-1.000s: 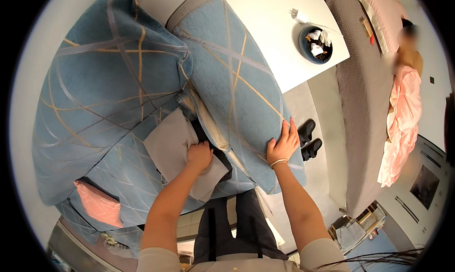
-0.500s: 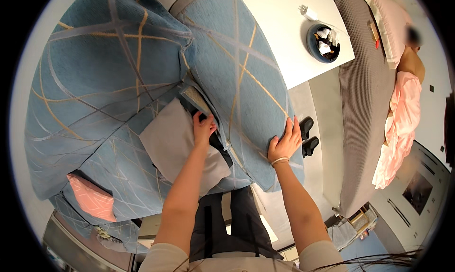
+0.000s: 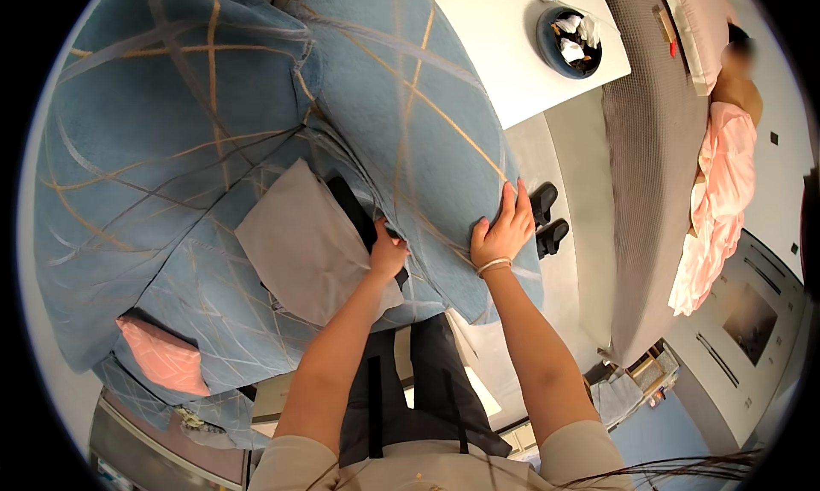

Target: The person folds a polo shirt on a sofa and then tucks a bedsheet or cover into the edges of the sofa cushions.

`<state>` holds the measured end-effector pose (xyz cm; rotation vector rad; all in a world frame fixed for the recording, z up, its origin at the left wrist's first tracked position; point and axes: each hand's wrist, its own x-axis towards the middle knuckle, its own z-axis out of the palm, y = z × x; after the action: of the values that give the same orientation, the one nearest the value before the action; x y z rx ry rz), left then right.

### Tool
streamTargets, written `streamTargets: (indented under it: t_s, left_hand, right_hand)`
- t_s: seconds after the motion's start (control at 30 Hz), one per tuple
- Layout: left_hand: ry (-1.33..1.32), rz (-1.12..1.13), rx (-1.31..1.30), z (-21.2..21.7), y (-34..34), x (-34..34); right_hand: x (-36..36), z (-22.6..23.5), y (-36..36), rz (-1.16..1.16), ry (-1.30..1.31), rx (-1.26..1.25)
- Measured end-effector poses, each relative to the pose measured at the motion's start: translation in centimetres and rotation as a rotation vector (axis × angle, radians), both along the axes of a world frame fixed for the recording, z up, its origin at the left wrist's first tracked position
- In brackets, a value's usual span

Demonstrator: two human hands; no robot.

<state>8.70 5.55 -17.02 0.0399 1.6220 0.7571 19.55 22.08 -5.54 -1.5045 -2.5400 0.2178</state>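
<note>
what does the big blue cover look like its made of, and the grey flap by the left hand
Blue cover: seemingly a thick woven, slightly napped fabric, matte, with gold and grey lines worked in; it folds softly. Grey flap: probably a smooth plain cloth lining, matte and flat, though the weave is too fine to tell.

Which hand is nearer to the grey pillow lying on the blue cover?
Left. The left hand sits at the right edge of the grey pillow, touching or nearly touching it. The right hand lies flat on the blue cover, further right, apart from the pillow.

Left hand (image 3: pixel 389 256) clenched, right hand (image 3: pixel 504 233) spread flat.
</note>
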Motion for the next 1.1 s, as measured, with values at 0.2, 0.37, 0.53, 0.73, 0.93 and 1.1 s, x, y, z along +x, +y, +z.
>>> streamTargets:
  t_s: [0.2, 0.37, 0.53, 0.73, 0.93, 1.1]
  left_hand:
    - [0.105, -0.112, -0.025, -2.9, -3.1, 6.5]
    - [-0.02, 0.026, 0.128, -1.2, -6.6, 15.6]
    - [-0.56, -0.016, -0.072, -6.0, -10.1, 23.2]
    - [-0.295, 0.061, 0.099, -12.2, -14.9, 23.2]
    - [0.286, 0.085, 0.424, -0.5, -6.5, 5.5]
    - [0.226, 0.806, 0.171, 3.2, 2.2, -10.3]
  right_hand:
    - [-1.9, -0.3, -0.7, 0.03, 0.059, -0.05]
    - [-0.5, -0.2, -0.1, 0.017, 0.058, -0.017]
    - [0.7, -1.2, 0.1, 0.013, 0.065, 0.013]
    - [-3.1, -0.8, -1.7, 0.061, 0.137, -0.043]
    - [0.2, 0.1, 0.1, -0.02, 0.045, -0.016]
    - [-1.4, 0.6, -0.5, 0.019, 0.062, -0.049]
